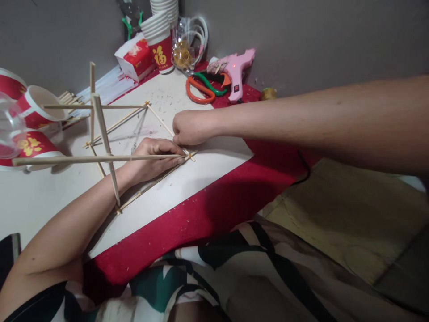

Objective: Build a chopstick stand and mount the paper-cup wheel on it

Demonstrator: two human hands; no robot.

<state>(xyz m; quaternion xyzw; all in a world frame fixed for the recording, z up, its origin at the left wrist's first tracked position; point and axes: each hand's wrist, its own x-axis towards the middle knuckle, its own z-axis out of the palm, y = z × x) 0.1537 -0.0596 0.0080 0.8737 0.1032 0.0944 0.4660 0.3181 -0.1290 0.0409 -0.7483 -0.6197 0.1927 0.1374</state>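
Note:
A frame of thin wooden sticks (pixel 100 134) stands on a white board (pixel 187 179), with a square base and slanted uprights. My left hand (pixel 154 156) lies inside the base, fingers pressed together on a long stick at the near right corner joint (pixel 190 155). My right hand (pixel 187 127) is curled in a fist-like pinch just above that corner, touching the base stick; what it pinches is hidden.
A pink glue gun (pixel 236 71), orange and green scissors (pixel 203 87), a bag of rubber bands (pixel 184 51), stacked red paper cups (pixel 162 40) and a red box (pixel 136 58) sit at the back. More cups (pixel 33 116) stand left. Red cloth (pixel 208 210) covers the table edge.

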